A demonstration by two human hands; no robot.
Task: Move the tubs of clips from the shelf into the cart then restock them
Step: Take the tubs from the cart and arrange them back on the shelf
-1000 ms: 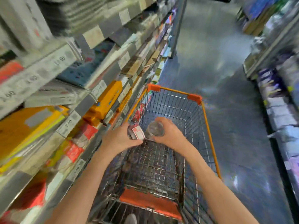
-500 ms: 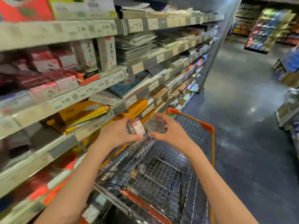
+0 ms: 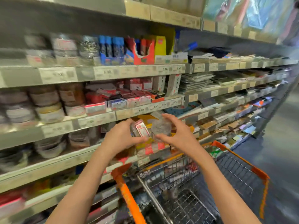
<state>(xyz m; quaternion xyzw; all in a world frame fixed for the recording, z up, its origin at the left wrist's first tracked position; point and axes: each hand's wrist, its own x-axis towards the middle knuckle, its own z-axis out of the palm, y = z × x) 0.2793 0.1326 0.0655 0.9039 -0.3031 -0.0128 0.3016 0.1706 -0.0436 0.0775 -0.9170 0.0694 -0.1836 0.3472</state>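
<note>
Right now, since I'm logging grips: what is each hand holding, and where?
Left hand grips a labelled tub round its side. Right hand pinches a clear tub, fingers on top, thumb underneath.

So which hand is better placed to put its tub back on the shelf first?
Left, probably. The left hand grips the red-labelled tub on the shelf side, nearest the stacked tubs. The right hand, holding the clear tub, sits farther over, above the cart.

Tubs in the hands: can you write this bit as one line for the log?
left hand: holds red-labelled tub | right hand: holds clear tub | place: raised before shelves, above cart | phase: restocking
</note>
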